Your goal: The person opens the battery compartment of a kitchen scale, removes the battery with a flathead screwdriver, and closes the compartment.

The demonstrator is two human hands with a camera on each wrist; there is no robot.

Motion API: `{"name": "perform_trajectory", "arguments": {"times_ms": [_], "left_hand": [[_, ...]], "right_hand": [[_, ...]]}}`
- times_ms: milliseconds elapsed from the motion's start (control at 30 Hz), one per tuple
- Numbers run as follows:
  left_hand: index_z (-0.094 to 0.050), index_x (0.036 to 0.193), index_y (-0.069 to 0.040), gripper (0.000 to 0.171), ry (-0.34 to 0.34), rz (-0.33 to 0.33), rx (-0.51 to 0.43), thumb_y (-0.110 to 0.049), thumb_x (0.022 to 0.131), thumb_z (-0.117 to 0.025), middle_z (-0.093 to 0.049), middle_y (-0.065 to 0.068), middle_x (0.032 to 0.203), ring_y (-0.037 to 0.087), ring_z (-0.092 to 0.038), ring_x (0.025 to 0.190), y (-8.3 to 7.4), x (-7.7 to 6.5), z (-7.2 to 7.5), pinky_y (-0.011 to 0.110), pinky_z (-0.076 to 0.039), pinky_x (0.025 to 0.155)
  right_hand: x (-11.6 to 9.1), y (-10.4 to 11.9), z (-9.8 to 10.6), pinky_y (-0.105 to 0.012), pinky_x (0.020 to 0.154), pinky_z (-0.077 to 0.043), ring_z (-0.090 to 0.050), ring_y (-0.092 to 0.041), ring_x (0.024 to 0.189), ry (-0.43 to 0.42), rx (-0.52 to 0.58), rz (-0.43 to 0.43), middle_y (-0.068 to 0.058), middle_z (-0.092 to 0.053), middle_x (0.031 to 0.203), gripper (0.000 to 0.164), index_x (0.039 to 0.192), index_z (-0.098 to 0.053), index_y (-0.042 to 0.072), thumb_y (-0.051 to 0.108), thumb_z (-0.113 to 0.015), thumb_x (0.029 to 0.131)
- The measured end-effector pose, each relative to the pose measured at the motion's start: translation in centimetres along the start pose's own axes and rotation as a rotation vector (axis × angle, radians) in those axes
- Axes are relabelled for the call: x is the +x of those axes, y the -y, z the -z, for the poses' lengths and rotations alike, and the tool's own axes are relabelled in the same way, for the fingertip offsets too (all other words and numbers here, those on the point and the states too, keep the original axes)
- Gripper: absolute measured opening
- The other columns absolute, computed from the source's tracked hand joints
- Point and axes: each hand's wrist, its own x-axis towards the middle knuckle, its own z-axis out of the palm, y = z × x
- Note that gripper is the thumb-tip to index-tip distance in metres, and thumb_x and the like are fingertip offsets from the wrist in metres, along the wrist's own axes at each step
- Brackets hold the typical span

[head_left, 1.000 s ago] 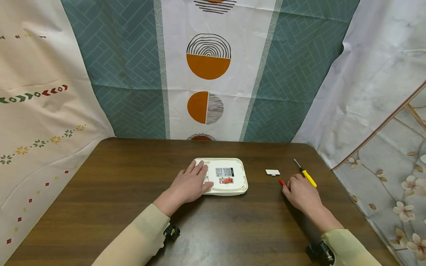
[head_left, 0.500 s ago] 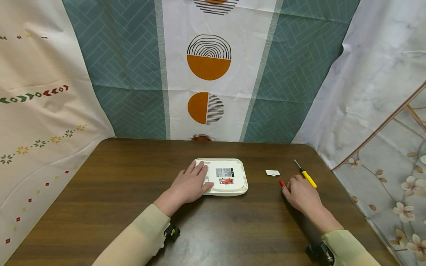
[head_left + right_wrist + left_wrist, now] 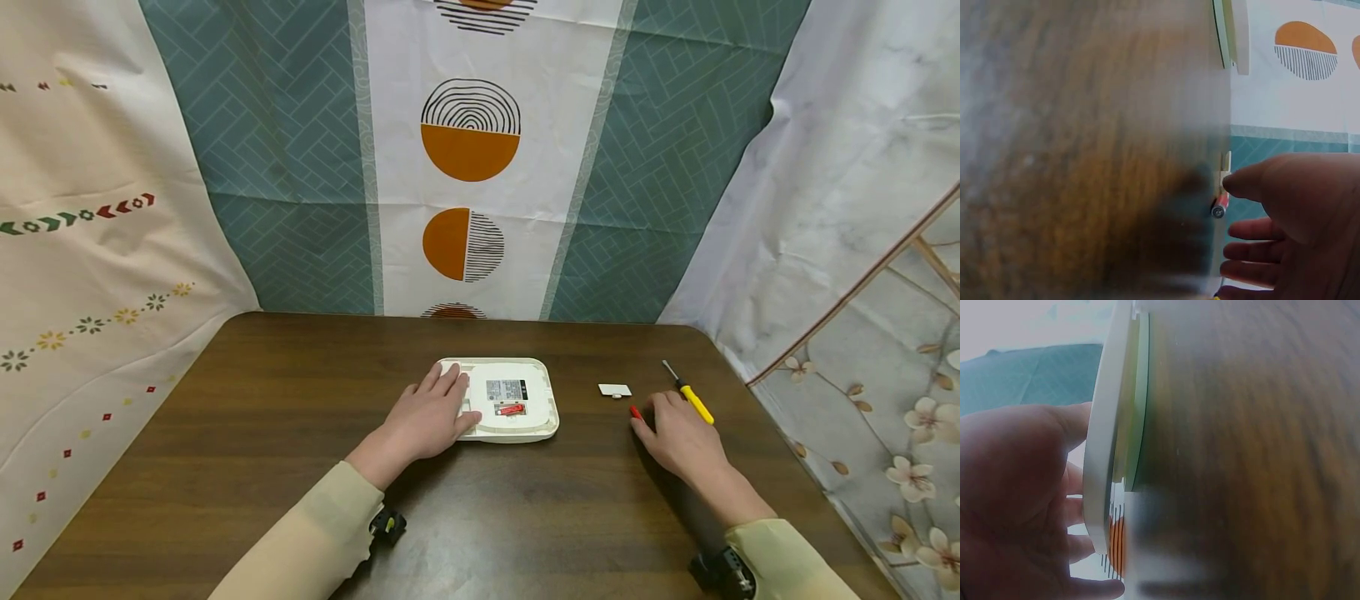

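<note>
My left hand (image 3: pixel 427 412) lies with its fingers spread on the left part of a white, flat device (image 3: pixel 551 417) with rounded corners. On the device's face are a grey label (image 3: pixel 507 389) and a small open compartment with a red battery (image 3: pixel 511 409) in it. To the right, my right hand (image 3: pixel 681 429) is low over the table beside a second red battery (image 3: pixel 1222 203). That battery lies on the tabletop between my thumb and fingers, which stand apart; the thumb partly hides it in the head view. Whether the thumb touches it, I cannot tell.
A small white cover (image 3: pixel 615 389) with a tab lies between the device and my right hand. Just past the right hand lies a screwdriver (image 3: pixel 696 402) with a yellow handle. Patterned cloths hang behind and beside the brown wooden table (image 3: pixel 315 358).
My right thumb has shifted slightly left over the loose battery, and the gap between thumb and fingers has widened. The left hand and the device have stayed put.
</note>
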Motion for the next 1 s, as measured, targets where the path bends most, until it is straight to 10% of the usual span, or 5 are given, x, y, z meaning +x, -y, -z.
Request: {"name": "perform_trajectory", "arguments": {"times_ms": [1000], "left_hand": [[-0.036, 0.173, -0.006, 0.079, -0.003, 0.002, 0.006, -0.058, 0.115, -0.051, -0.026, 0.014, 0.181, 0.04, -0.015, 0.169, 0.1, 0.1, -0.2, 0.064, -0.033, 0.125]], "right_hand": [[3.0, 6.1, 1.3, -0.065, 0.112, -0.048, -0.057, -0.047, 0.141, -0.074, 0.116, 0.262, -0.022, -0.057, 0.158, 0.041, 0.136, -0.072, 0.002, 0.019, -0.084, 0.1]]}}
